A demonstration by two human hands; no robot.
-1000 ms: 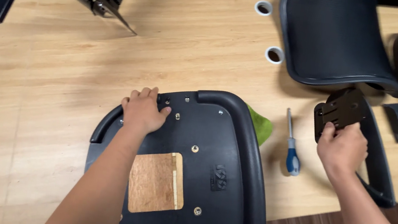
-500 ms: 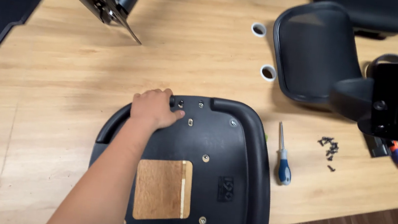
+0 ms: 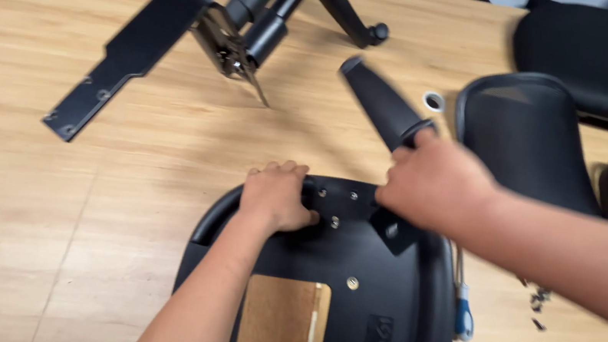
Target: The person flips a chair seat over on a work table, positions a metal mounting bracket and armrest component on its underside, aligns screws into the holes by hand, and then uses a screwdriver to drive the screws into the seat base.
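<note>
Black plastic seat base lies upside down on the wooden table, both hands at its far edge.

Left hand presses flat on the rim, fingers curled over it, holding nothing else. Right hand grips a black armrest, whose bracket touches the base beside the screw holes. Blue screwdriver lies just beside the base.

Black seat underside (tan wooden patch), black armrest, blue-handled screwdriver, light wood table
</note>
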